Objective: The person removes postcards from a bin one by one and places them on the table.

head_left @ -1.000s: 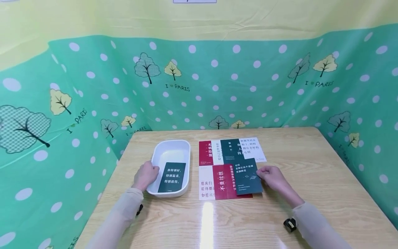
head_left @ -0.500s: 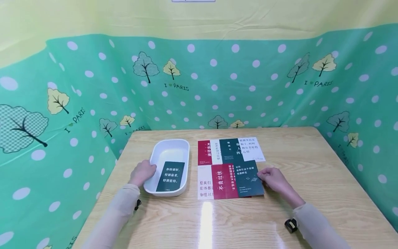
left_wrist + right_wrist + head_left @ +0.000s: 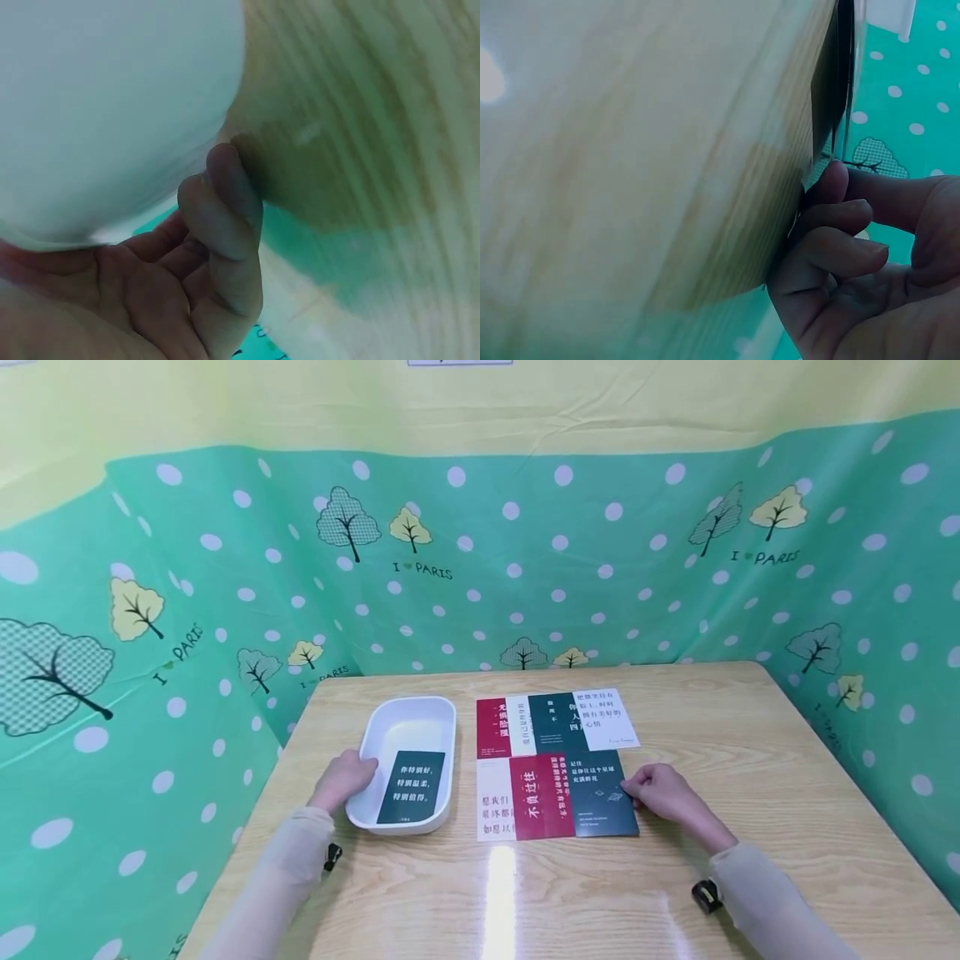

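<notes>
My left hand (image 3: pixel 345 779) holds the left rim of a white plastic tray (image 3: pixel 411 724), thumb at the rim and fingers curled below it, as the left wrist view shows. A dark green card (image 3: pixel 411 787) with white writing lies inside the tray. My right hand (image 3: pixel 666 792) pinches the right edge of another dark green card (image 3: pixel 598 806) printed with small planets. That card lies at the right end of the front row, against a red card (image 3: pixel 540 802). In the right wrist view the thumb and index finger meet at the card's edge.
Left of the red card lies a white card (image 3: pixel 495 785). The back row holds a red card (image 3: pixel 491 731), a narrow white one (image 3: pixel 521 727), dark green (image 3: pixel 552 718) and a white card (image 3: pixel 607 718), overlapping. A patterned curtain (image 3: pixel 480 560) surrounds the wooden table (image 3: pixel 735 735).
My right hand has lowered the planet card slightly toward me and to the right, lining it up with the front row. More of the red card shows. The left hand keeps its hold on the tray.
</notes>
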A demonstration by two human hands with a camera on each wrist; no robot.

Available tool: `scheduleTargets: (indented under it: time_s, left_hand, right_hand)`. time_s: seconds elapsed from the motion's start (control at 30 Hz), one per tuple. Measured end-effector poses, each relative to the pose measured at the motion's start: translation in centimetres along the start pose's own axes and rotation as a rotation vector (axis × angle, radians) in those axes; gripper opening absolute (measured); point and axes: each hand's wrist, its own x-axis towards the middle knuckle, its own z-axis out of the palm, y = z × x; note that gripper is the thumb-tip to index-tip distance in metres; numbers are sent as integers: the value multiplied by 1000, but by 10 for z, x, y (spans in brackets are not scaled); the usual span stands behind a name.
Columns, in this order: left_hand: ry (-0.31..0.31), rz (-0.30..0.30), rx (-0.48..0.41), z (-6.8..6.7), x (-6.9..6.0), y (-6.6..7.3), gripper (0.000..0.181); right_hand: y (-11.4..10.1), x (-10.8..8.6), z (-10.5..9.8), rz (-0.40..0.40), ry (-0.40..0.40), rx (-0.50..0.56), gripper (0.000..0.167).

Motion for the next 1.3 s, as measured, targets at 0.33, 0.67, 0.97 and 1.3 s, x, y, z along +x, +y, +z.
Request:
scheduleTargets:
  time_s: [0.33, 0.67, 0.97, 1.3]
  left_hand:
    - [79, -7, -64, 9, -1, -4, 54]
    - [88, -5, -32, 11, 0, -5, 55]
    - [81, -18, -48, 12, -2, -4, 55]
    - [83, -8, -34, 14, -1, -8, 55]
  right_hand:
    - [-6, 1, 2, -16, -13, -94, 23]
    - [-4, 4, 2, -19, -19, -121, 24]
    - [-4, 6, 2, -12, -23, -118, 24]
    - [-3, 5, 3, -11, -18, -129, 24]
